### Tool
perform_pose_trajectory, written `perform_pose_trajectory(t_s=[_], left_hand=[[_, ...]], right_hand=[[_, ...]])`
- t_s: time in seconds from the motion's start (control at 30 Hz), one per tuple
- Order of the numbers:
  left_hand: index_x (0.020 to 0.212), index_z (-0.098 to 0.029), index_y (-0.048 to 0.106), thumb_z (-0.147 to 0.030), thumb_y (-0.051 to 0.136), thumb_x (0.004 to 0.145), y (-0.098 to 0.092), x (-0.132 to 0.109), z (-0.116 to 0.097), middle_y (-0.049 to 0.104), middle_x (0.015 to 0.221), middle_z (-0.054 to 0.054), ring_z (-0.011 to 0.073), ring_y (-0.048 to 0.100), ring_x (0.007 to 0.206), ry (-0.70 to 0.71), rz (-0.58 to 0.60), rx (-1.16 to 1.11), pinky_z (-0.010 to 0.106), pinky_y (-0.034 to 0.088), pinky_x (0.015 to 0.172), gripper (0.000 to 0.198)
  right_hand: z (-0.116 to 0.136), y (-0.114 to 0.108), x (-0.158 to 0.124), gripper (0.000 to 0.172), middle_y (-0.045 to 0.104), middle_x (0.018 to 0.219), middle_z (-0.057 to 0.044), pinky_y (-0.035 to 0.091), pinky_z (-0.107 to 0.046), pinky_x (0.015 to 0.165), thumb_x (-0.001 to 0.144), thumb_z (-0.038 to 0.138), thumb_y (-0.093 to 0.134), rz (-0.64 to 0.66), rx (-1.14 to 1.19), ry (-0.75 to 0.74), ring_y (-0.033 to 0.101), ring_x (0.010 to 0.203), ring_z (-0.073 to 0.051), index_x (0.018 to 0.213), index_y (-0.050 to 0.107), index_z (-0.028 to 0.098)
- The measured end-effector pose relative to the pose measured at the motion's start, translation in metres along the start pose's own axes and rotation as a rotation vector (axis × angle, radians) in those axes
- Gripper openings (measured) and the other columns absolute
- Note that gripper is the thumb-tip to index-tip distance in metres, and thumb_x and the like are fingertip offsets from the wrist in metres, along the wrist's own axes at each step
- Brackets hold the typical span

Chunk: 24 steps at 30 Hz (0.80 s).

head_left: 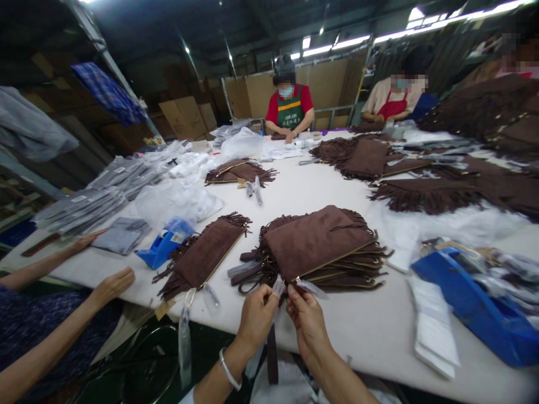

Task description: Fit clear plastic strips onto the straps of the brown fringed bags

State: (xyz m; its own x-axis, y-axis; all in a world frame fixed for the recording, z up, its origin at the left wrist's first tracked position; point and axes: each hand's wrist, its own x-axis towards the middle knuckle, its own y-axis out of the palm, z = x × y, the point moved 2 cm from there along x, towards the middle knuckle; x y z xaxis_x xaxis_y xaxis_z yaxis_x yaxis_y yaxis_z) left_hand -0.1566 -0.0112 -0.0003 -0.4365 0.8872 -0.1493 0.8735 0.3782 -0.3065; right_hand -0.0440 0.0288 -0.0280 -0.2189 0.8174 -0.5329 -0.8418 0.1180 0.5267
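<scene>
In front of me lies a stack of dark brown fringed pouches (315,235) with gold zippers. At its near corner my left hand (259,314), wearing a bracelet, pinches a plastic-wrapped strap (278,285). A brown strap end (273,356) hangs below that hand over the table edge. My right hand (307,314) is closed beside it, fingertips together at the top pouch's zipper corner; what they pinch is too small to make out. A plastic-wrapped zipper pull (311,288) lies just above these fingers. Left of the stack rests another fringed pouch (206,255) with wrapped pieces.
A blue bin (467,306) of wrapped parts and folded white sheets (433,325) stand right. At left are a blue tape dispenser (162,247), bagged goods (84,207) and a neighbouring person's hand (113,283). More pouches (366,160) lie farther back; co-workers (290,106) sit across.
</scene>
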Motion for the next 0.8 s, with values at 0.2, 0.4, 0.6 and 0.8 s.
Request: perform_pose_trajectory(t_s=[0.2,0.4,0.6,0.8], left_hand=[[0.059,-0.019,0.056,-0.037,0.059,0.08,0.006,0.004,0.005,0.052,0.057,-0.003,0.0134,0.043,0.058,-0.003,0.015,-0.029,0.025,0.028,0.054,0.027],[0.059,-0.017,0.056,-0.044,0.061,0.076,0.005,0.005,-0.001,0.054,0.056,-0.001,0.0136,0.049,0.055,-0.173,0.116,-0.219,0.024,0.034,0.054,0.032],[0.091,-0.015,0.065,-0.06,0.051,0.082,0.002,-0.01,-0.002,0.068,0.078,0.007,0.0163,0.063,0.063,-0.339,0.284,-0.56,0.03,0.048,0.067,0.048],[0.082,-0.011,0.067,-0.047,0.064,0.077,0.0,-0.004,-0.005,0.066,0.067,0.005,0.0109,0.058,0.052,-0.34,0.294,-0.467,0.02,0.041,0.052,0.036]], right_hand=[[-0.009,0.001,-0.004,0.038,0.062,0.075,0.001,0.039,-0.018,0.052,0.062,0.045,0.082,0.131,-0.103,0.029,0.051,0.062,-0.009,0.085,0.069,0.018],[-0.006,0.004,0.001,0.039,0.062,0.068,0.003,0.041,-0.018,0.054,0.057,0.046,0.084,0.067,-0.096,0.064,0.051,0.06,-0.009,0.084,0.07,0.02],[-0.007,-0.002,0.002,0.044,0.069,0.078,-0.003,0.043,-0.022,0.057,0.065,0.053,0.076,0.192,-0.258,0.051,0.059,0.068,-0.015,0.091,0.072,0.018],[0.029,-0.048,-0.009,0.049,0.071,0.091,-0.007,0.043,-0.023,0.051,0.072,0.054,0.071,0.378,-0.563,-0.063,0.059,0.066,-0.015,0.105,0.069,0.019]])
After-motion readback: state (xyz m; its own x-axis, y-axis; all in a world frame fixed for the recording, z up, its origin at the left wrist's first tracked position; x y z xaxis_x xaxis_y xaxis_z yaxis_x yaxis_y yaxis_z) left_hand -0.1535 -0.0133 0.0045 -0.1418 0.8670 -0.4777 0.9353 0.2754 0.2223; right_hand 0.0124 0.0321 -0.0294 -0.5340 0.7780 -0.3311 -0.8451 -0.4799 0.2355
